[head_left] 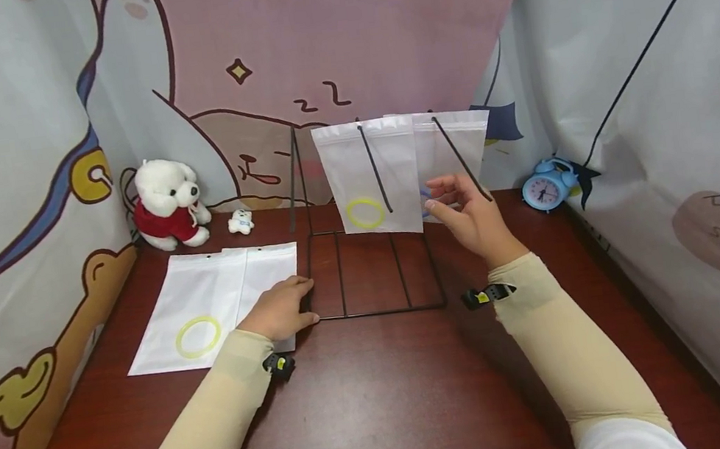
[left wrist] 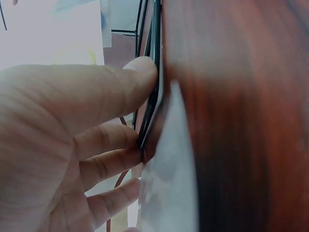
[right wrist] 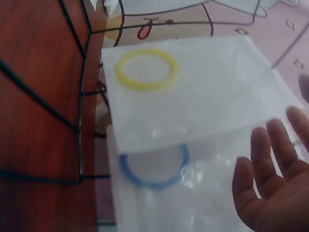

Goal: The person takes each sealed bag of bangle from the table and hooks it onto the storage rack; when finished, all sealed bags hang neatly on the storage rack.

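Two white zip bags hang from prongs of a black wire rack (head_left: 380, 313). The left hanging bag (head_left: 366, 161) shows a yellow ring (right wrist: 145, 87) through its plastic, and overlaps the right hanging bag (head_left: 457, 143), where a blue ring (right wrist: 154, 185) shows. My left hand (head_left: 279, 309) holds the front left corner of the rack's base, thumb and fingertips against the wire. My right hand (head_left: 475, 222) is raised in front of the right bag, fingers loosely extended around nothing. Beside my left hand, two more white bags (head_left: 157, 314) lie overlapping on the table, one with a yellow ring (head_left: 178, 341).
A white plush bear (head_left: 167, 202) in a red top sits at the back left, with a tiny white figure (head_left: 240, 222) next to it. A blue alarm clock (head_left: 544, 186) stands at the back right. Printed curtains enclose the wooden table (head_left: 368, 409).
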Demonstrator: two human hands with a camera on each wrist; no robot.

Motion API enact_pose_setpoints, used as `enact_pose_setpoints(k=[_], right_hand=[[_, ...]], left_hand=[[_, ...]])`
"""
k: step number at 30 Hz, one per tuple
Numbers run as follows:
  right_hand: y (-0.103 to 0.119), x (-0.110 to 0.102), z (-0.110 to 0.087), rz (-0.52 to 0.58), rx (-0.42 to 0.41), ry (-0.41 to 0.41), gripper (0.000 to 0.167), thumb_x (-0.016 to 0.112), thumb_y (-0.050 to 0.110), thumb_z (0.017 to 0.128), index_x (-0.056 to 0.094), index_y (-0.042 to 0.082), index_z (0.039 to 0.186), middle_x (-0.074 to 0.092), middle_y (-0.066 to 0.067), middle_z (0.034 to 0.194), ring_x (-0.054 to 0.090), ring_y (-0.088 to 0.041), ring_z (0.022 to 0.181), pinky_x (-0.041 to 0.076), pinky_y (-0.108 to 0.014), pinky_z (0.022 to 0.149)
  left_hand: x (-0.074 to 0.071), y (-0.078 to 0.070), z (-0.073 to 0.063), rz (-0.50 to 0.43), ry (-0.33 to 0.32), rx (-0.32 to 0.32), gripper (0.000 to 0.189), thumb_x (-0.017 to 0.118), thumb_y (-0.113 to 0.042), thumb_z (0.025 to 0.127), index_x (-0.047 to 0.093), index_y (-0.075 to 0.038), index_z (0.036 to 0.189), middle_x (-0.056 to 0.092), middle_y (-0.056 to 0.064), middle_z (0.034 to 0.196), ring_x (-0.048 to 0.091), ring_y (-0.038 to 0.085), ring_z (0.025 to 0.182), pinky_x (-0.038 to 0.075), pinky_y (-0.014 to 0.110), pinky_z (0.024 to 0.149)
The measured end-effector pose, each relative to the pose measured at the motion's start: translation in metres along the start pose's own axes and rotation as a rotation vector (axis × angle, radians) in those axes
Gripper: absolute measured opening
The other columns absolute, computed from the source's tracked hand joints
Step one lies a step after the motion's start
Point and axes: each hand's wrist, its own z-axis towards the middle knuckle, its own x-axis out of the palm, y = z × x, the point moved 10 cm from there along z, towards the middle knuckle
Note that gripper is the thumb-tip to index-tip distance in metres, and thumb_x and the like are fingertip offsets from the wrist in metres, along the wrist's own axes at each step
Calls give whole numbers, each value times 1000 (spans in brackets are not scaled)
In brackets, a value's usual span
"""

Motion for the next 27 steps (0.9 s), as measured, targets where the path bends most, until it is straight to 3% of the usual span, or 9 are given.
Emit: enact_pose_setpoints(k=[4, 8, 15, 22, 27], right_hand=[[-22, -6, -16, -18, 33, 53, 32, 73, 18, 101, 69, 4, 129, 67, -7, 105, 60, -12, 92, 49, -20, 74], [-51, -5, -32, 9, 108, 131, 34, 73, 18, 101, 69, 4, 131, 64, -5, 101, 57, -15, 87, 49, -23, 69], [-98, 11, -55, -37, 255, 351, 46, 76, 25, 99, 63, 11, 141, 65, -10, 102, 61, -24, 94, 52, -29, 80], [-122, 25, -65, -76, 238, 527, 62, 82, 20, 93, 57, 11, 149, 66, -11, 101, 61, -27, 96, 51, -36, 84], [-137, 35, -75, -73, 281, 614, 70, 85, 20, 90, 54, 7, 152, 66, -11, 102, 61, -26, 93, 53, -35, 82]], left_hand=[[0, 1, 0, -1, 2, -5, 73, 76, -33, 97, 48, 1, 156, 47, 18, 161, 46, 40, 147, 42, 59, 116], [1, 1, 1, -2, 9, -3, 74, 75, -34, 98, 47, 1, 157, 46, 19, 161, 46, 41, 147, 42, 59, 117], [2, 4, 1, -7, 9, -11, 75, 75, -35, 98, 47, 0, 157, 46, 18, 162, 45, 40, 148, 40, 59, 118], [2, 3, 0, -20, 13, -14, 75, 75, -35, 98, 46, 0, 158, 45, 18, 162, 44, 41, 148, 40, 60, 118], [3, 2, 2, -7, 8, -3, 75, 75, -35, 98, 46, 1, 157, 46, 19, 161, 46, 41, 147, 41, 59, 117]])
